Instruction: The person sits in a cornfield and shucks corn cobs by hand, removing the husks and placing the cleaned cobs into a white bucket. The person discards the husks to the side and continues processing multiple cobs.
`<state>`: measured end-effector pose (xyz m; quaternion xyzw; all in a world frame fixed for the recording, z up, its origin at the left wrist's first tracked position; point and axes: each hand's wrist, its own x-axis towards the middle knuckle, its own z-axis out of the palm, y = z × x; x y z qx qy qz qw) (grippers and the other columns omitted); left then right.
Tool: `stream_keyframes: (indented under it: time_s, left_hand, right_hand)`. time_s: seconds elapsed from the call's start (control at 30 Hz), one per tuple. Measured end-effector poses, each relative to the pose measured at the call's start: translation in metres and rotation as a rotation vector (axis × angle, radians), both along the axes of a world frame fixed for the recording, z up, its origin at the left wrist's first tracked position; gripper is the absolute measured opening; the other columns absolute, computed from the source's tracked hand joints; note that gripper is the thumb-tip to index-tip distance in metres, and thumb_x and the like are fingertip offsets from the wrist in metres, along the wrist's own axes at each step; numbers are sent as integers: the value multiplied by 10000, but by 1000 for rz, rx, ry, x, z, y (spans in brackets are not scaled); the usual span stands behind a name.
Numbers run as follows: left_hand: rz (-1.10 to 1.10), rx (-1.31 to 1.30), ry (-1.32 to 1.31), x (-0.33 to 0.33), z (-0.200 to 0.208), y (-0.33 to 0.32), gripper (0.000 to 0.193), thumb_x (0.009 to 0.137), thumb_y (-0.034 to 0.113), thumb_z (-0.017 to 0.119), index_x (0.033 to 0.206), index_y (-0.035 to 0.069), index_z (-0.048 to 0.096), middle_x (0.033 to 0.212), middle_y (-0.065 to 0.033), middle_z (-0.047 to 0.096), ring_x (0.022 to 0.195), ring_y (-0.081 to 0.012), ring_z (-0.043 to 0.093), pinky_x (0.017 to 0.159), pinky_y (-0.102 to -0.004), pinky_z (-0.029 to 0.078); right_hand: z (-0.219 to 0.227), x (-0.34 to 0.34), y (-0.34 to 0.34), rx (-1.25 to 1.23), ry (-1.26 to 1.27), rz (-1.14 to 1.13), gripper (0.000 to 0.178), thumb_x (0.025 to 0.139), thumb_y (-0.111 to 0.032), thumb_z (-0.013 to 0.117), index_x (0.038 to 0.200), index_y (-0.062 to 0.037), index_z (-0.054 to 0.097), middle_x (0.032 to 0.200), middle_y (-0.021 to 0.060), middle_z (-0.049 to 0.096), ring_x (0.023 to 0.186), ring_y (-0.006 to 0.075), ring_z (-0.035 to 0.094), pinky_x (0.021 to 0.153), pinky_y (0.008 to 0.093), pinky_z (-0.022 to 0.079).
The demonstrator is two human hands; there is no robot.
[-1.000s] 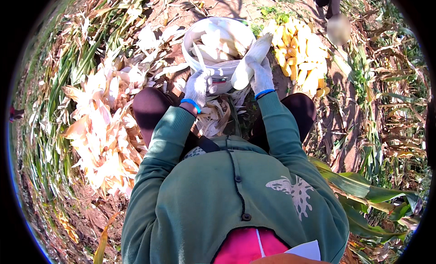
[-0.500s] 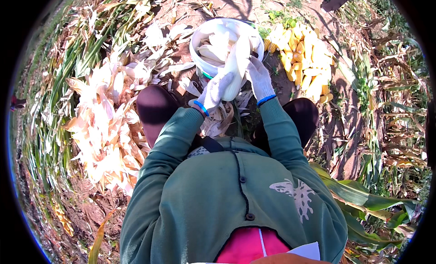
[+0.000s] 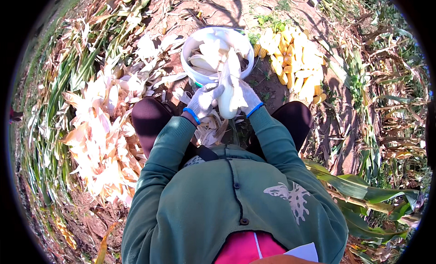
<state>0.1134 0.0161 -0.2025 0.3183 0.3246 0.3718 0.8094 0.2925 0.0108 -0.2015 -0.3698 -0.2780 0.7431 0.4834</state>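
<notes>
Bare brown soil (image 3: 268, 89) beneath me. On it: one white bucket (image 3: 190, 66) ahead; a heap of husked yellow corn cobs (image 3: 295, 64) to its right; a pile of pale dry husks (image 3: 102, 141) on my left; green maize stalks (image 3: 363, 191) to my right.

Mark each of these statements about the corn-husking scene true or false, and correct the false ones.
1. Both gloved hands, left hand and right hand, hold one ear of corn in its husk. True.
2. The white bucket stands behind the person's back. False: it stands in front of the hands.
3. A pile of yellow husked cobs lies right of the bucket. True.
4. The pale stripped husks are heaped on the person's right. False: they lie on the left.
5. The person wears a red sweater. False: the sweater is green.
</notes>
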Motion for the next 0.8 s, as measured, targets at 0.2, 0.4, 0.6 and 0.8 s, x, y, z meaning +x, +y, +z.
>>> stream_keyframes:
  time_s: [0.2, 0.4, 0.6, 0.8]
  left_hand:
    - [14, -7, 110, -1, 12, -3, 247, 933, 222, 617, 1076, 20, 632, 728, 42, 575, 542, -18, 432, 477, -177, 315]
    - [155, 176, 209, 7, 12, -5, 253, 949, 207, 578, 1108, 12, 608, 881, -21, 627, 695, -73, 546, 606, -217, 442]
    - [210, 82, -219, 6, 14, -1, 322, 1021, 218, 431, 1262, 10, 479, 1196, -114, 569, 1110, -202, 563, 970, -354, 456]
    - [189, -70, -450, 10, 14, 1, 412, 1024, 300, 413, 1310, 8, 462, 1248, -139, 579, 1125, -252, 580, 999, -428, 457]
  right_hand:
    - [-31, 7, 11, 8, -176, -93, 383, 967, -277, 529, 1214, 13, 569, 1032, 43, 608, 874, 116, 578, 720, 260, 487]
    - [-28, 9, 22, -25, -444, -180, 380, 962, -258, 536, 1209, 28, 575, 1051, 49, 609, 878, 123, 566, 741, 260, 477]
    - [-8, -1, 14, -140, 193, -286, 491, 938, -366, 605, 1305, -57, 501, 1187, 81, 590, 1012, 184, 596, 873, 318, 512]
    - [-21, -6, 13, -143, 350, -317, 571, 919, -332, 637, 1394, -174, 364, 1163, 80, 567, 1003, 202, 596, 831, 347, 529]
